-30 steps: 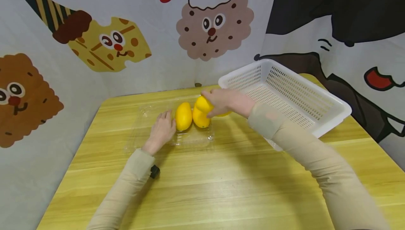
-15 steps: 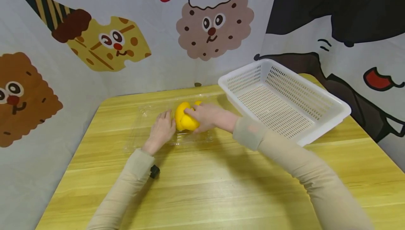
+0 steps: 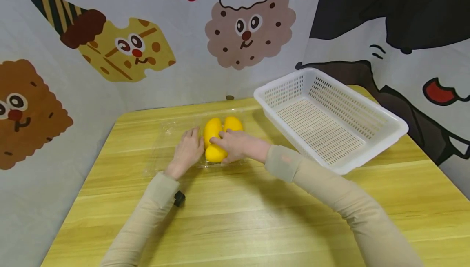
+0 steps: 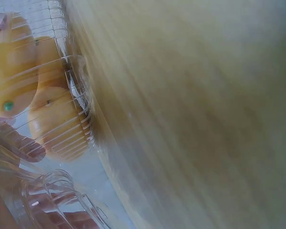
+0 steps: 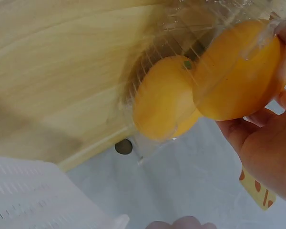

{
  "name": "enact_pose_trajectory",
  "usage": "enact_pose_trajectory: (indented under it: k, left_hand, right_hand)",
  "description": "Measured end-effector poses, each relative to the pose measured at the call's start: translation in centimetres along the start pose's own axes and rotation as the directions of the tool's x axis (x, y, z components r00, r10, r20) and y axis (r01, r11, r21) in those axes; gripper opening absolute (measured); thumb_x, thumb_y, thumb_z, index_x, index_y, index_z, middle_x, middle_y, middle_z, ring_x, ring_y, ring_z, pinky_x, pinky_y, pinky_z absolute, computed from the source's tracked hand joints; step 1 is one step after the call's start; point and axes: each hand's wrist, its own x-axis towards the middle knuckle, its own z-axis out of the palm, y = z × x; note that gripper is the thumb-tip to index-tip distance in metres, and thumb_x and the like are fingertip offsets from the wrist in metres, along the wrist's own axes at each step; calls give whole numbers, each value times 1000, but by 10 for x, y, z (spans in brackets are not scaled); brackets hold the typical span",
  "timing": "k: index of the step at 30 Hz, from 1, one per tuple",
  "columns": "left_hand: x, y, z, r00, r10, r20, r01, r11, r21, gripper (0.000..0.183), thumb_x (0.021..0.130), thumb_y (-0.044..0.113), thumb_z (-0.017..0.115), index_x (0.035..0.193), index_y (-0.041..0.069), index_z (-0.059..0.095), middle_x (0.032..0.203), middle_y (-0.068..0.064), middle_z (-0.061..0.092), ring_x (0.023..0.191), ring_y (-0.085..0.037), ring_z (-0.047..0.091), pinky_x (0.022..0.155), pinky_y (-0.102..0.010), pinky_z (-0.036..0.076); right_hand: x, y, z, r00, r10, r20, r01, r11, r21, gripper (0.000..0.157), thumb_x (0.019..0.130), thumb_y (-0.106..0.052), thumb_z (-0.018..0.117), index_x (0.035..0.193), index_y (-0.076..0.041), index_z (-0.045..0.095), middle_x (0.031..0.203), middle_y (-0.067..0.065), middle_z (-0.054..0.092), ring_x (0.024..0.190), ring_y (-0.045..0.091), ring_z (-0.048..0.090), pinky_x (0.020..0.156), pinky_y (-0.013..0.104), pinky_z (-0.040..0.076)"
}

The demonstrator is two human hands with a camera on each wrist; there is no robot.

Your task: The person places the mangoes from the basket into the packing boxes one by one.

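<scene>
A clear plastic box (image 3: 209, 164) lies on the table with its lid (image 3: 161, 144) folded out to the left. Two yellow mangoes (image 3: 213, 129) lie side by side in it, one behind the other hand's fingers in part. My right hand (image 3: 236, 144) holds a third mango (image 3: 215, 154) by its sides, low over the front of the box; the right wrist view shows this mango (image 5: 243, 71) beside another mango (image 5: 164, 98). At the box's left edge my left hand (image 3: 187, 150) grips the plastic, its fingertips (image 4: 33, 150) seen through the clear wall.
A white slotted basket (image 3: 389, 122) stands at the back right of the wooden table (image 3: 235, 218), with no fruit in it. Behind the table hangs a cartoon-printed cloth (image 3: 191, 54). A small black object (image 3: 179, 198) shows by the left cuff.
My right hand has brought the mango left and toward the front of the box, turning it sideways. The left hand has stayed in place.
</scene>
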Motion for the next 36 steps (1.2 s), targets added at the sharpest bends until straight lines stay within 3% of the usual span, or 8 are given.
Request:
enact_pose_trajectory:
  k: [10,16,18,22,24,28,33,36]
  left_hand:
    - [0,0,-1,1000,7,-12,-7,1000,-8,53,101,27,35,146,-1,28,148,-25,37,137,-41,35,104,-60,41]
    - [0,0,-1,1000,15,-17,-16,1000,-4,54,101,26,36,146,-2,28,148,-25,37,137,-42,35,106,-59,40]
    - [0,0,-1,1000,19,-19,-19,1000,1,54,101,26,36,146,-2,28,148,-25,37,137,-42,36,106,-59,40]
    - [0,-1,-1,1000,18,-21,-18,1000,-2,53,101,25,35,146,-2,28,148,-25,37,137,-42,35,107,-58,39]
    - [0,-1,-1,1000,16,-22,-16,1000,-8,53,101,25,35,146,-2,28,148,-25,37,137,-42,35,107,-59,39]
    - [0,-2,-1,1000,20,-16,-20,999,-26,53,101,25,35,146,-3,29,147,-25,37,136,-41,36,108,-58,39]
    - [2,-9,-6,999,22,29,-18,992,-129,55,101,26,35,148,-1,24,149,-29,33,129,-44,45,107,-55,41]
    - [3,-19,-17,998,-9,60,19,983,-184,57,102,28,34,150,1,18,150,-30,29,101,-39,62,87,-50,54]
  right_hand:
    - [-2,1,13,997,-4,-75,11,996,94,75,87,-55,58,146,-16,33,141,18,46,125,31,51,103,43,48]
    - [-2,7,22,988,18,-152,19,971,240,63,95,-50,46,145,-12,38,146,19,42,132,31,46,109,44,43]
    - [-1,9,23,970,59,-236,8,962,273,58,97,-46,46,141,-9,43,144,17,46,132,30,46,110,43,42]
    - [0,15,29,903,221,-369,-90,936,341,56,96,-39,52,138,-2,45,144,21,41,135,35,37,115,46,35]
    - [1,17,33,874,322,-363,-155,894,421,62,95,-37,54,141,2,38,149,25,32,140,39,29,118,48,29]
    - [3,23,41,827,486,-283,-222,745,629,76,94,-35,58,147,6,22,155,29,14,144,41,18,119,49,23]
    - [5,30,47,802,550,-233,-201,617,761,81,93,-29,59,149,6,13,156,28,10,144,40,22,119,48,23]
    - [5,33,49,801,560,-211,-187,568,801,83,93,-27,59,152,-1,7,156,29,11,141,41,27,117,50,27]
